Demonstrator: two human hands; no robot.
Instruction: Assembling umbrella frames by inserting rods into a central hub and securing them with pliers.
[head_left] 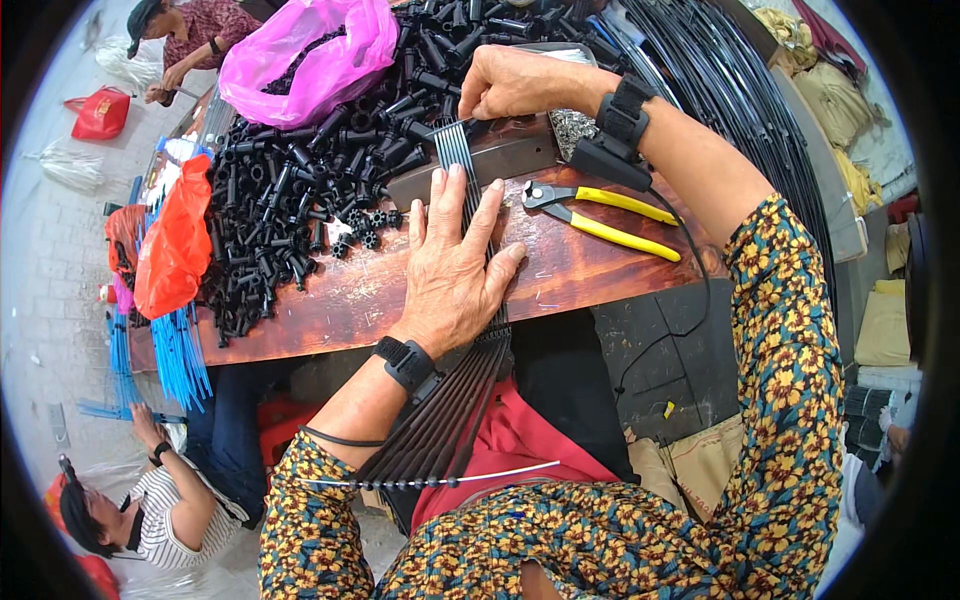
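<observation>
My left hand lies flat, fingers spread, pressing a fan of thin black ribs onto the brown wooden table. The ribs run from my lap up under the palm to the far ends near a dark metal block. My right hand rests curled at those far ends, fingertips pinching the rib tips. A thin white wire strung with small black beads crosses my lap.
A heap of black plastic tube parts covers the table's left and back. Yellow-handled pliers lie to the right. A pink bag, an orange bag, small metal bits, black rods and two other seated people surround it.
</observation>
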